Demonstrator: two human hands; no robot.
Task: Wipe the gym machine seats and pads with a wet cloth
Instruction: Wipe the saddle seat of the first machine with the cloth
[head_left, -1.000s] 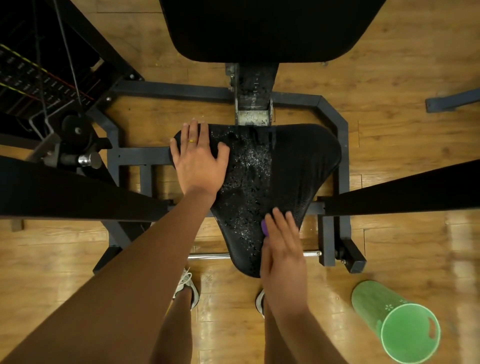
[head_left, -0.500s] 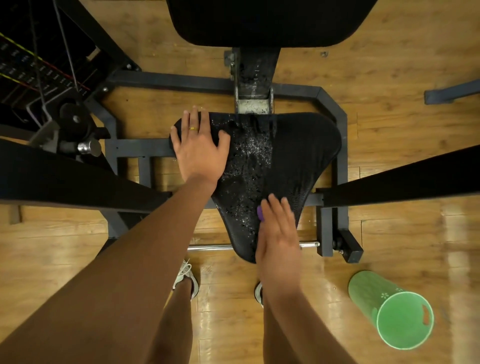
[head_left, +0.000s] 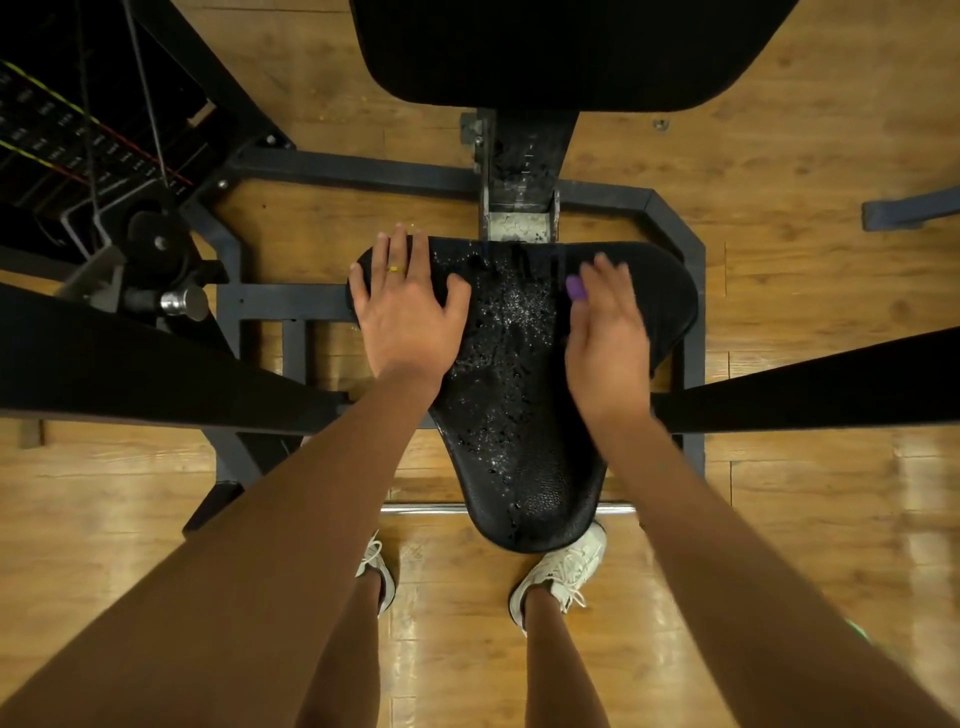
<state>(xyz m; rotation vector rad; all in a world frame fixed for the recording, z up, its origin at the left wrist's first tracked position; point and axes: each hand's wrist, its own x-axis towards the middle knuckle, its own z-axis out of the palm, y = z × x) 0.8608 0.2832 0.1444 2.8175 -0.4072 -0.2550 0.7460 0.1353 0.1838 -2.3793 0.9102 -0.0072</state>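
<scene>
View from above of a gym machine seat, a black, textured, roughly triangular pad that narrows toward the person. It is mounted on a dark steel frame standing on a wooden floor. Water droplets cover the central strip of the seat, while its right part looks smoother.

The left hand lies flat on the rear left corner of the seat. Its fingers are straight and slightly spread, the thumb is angled toward the centre, and one finger carries a gold ring.

The right hand, blurred, lies palm down on the rear right part of the seat, with its fingers extended and close together. A purple cloth sits beneath it, and only a small fold shows beside the index finger.

The black back pad fills the upper edge. The weight stack is at upper left. Two broad black machine arms cross the view at left and right. White laced shoes stand just in front of the seat's narrow tip.
</scene>
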